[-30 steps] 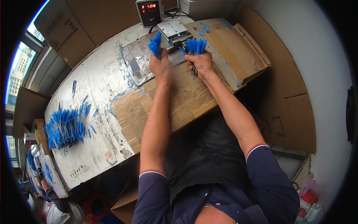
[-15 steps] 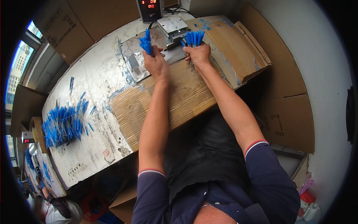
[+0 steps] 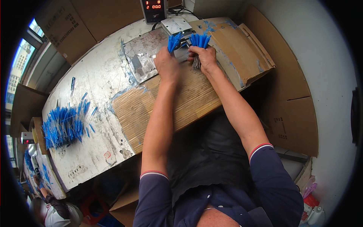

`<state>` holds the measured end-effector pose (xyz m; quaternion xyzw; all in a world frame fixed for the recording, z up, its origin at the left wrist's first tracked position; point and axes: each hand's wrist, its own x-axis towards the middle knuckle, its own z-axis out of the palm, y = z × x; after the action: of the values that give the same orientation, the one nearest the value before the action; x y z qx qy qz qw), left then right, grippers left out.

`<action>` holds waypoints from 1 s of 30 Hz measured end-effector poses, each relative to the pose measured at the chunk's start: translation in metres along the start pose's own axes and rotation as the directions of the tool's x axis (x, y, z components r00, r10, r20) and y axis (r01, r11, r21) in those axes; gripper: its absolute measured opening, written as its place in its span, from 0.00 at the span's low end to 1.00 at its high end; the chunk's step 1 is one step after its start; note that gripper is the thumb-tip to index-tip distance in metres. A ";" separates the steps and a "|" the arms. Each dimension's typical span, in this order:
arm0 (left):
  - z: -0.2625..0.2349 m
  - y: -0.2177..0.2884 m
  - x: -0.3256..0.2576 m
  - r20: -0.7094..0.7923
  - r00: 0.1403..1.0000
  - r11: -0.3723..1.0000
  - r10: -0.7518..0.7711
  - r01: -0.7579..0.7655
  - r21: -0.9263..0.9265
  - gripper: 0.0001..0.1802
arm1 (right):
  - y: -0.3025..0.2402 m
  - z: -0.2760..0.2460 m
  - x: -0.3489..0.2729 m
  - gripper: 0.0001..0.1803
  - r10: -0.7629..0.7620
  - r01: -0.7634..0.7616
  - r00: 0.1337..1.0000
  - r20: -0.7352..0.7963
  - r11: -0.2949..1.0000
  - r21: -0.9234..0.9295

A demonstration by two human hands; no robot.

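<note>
My left hand (image 3: 166, 65) is closed round a bundle of thin pieces with blue tubular ends (image 3: 173, 42), which stick up past the fingers. Close beside it, my right hand (image 3: 204, 57) grips a second bundle of blue-ended pieces (image 3: 199, 40); their thin, pale wire-like stems hang below the fingers. Both hands are over the far edge of the cardboard work mat, in front of a small metal fixture (image 3: 176, 25). Motion blurs the inner side of my left hand. A large loose pile of similar blue-ended pieces (image 3: 63, 126) lies at the left of the table.
A black display box with red digits (image 3: 154, 10) stands behind the fixture, with cables beside it. Taped cardboard (image 3: 234, 45) covers the table's right part. A pen-like tool (image 3: 72, 86) lies above the pile. Another person (image 3: 56, 212) is at the lower left.
My left hand has moved right with its bundle, close to my right hand. My right hand has shifted slightly right and nearer to me; its bundle's stems now show more. The display's digits have changed.
</note>
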<state>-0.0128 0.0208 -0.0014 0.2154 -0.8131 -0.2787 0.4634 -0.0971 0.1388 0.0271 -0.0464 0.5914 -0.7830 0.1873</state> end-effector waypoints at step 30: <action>0.000 0.005 0.003 0.009 0.994 0.993 -0.111 0.112 -0.034 0.03 | -0.011 -0.001 -0.014 0.06 0.152 -0.156 0.987 -0.055 0.984 -0.089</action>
<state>-0.0147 0.0232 0.0038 0.2515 -0.7966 -0.3188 0.4478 -0.0877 0.1473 0.0393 0.0095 0.6332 -0.7388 0.2306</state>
